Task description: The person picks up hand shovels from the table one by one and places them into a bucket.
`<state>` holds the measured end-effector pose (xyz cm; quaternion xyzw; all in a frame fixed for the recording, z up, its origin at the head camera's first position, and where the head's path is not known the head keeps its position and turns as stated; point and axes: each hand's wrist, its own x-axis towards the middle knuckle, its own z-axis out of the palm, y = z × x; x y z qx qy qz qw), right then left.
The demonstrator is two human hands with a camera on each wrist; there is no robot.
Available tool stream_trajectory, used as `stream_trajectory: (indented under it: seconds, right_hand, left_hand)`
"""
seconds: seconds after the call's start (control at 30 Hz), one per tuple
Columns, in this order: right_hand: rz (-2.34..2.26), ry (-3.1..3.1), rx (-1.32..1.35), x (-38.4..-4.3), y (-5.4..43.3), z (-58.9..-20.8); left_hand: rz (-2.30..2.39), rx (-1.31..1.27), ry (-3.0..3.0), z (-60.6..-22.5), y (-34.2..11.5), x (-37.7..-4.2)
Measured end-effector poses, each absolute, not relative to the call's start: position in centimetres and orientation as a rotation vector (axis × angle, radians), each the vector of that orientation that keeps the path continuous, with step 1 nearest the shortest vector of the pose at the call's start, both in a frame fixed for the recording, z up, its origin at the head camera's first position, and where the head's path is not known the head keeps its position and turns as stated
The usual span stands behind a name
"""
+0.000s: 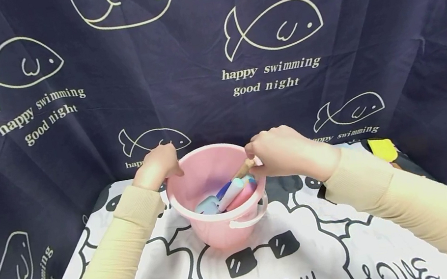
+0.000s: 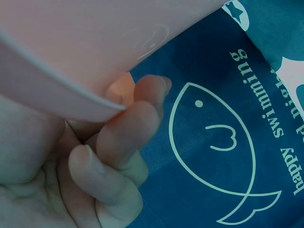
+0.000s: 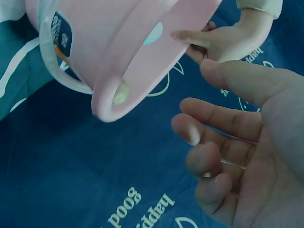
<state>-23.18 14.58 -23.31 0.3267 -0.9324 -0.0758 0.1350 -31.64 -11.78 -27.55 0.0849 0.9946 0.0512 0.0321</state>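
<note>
Has pink bucket [image 1: 222, 232] at twelve o'clock, between left hand [image 1: 159, 165] pinching its rim at ten o'clock and right hand [image 1: 277, 152] empty, loose-fingered, just off two o'clock, nearer tan handle [image 1: 243, 170] angled that way.

At the centre of the head view, the bucket [image 1: 222, 234] is pink, its handle [image 1: 243, 224] white; within show a pale blue piece [image 1: 208, 205] and a tan stick [image 1: 243, 170]. The curtain [image 1: 177, 82] across the top is navy with cream fish outlines and lettering. Lower down, the white cloth [image 1: 157, 271] carries black cartoon drawings. The 2 sleeves [image 1: 107, 269] are cream.
</note>
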Motion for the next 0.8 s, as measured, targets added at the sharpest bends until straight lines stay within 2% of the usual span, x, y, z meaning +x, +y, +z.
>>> stream_trajectory:
  seconds: [0.4, 0.8]
  right_hand:
    - [-0.171, -2.555, 0.881, -22.4, 18.5, -23.0]
    - [-0.061, -2.382, 0.822, -21.7, 23.0, -24.3]
  left_hand:
    - [0.164, 0.270, 3.071, -27.6, -11.8, -31.6]
    - [0.168, 0.246, 3.055, -27.6, -11.8, -31.7]
